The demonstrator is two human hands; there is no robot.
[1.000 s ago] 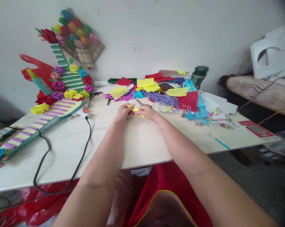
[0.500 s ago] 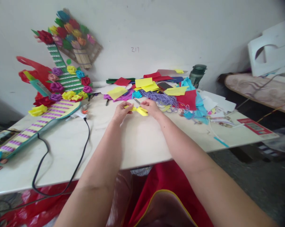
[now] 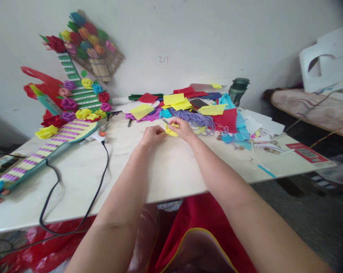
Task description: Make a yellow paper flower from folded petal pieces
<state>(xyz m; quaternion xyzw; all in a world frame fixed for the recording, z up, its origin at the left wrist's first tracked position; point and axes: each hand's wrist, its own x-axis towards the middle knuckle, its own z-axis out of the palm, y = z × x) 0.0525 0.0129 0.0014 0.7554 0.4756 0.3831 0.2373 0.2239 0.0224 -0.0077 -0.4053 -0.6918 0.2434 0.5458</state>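
Note:
Both hands meet over the white table, around a piece of crumpled yellow paper (image 3: 171,132). My left hand (image 3: 152,136) is closed, its fingertips pinching the paper's left edge. On the other side, my right hand (image 3: 182,129) is closed on the paper. A thin grey metal blade (image 3: 165,121) sticks out from the right fingers, pointing up and left; its handle is hidden, so I cannot tell if it is scissors or a knife. Just behind the hands lie purple yarn (image 3: 192,116) and yellow paper sheets (image 3: 141,112).
Left stands a striped board (image 3: 66,138) trimmed with paper flowers, beside a glue bottle (image 3: 47,102). A black cable (image 3: 103,170) runs from a white power strip (image 3: 95,137) over the front edge. At the back right are a dark green bottle (image 3: 238,91) and blue crepe paper (image 3: 241,125).
The left fingers have shifted slightly and now cover more of their side. The yellow paper is bunched nearer the right hand, where it earlier stretched between both hands. The blade still shows.

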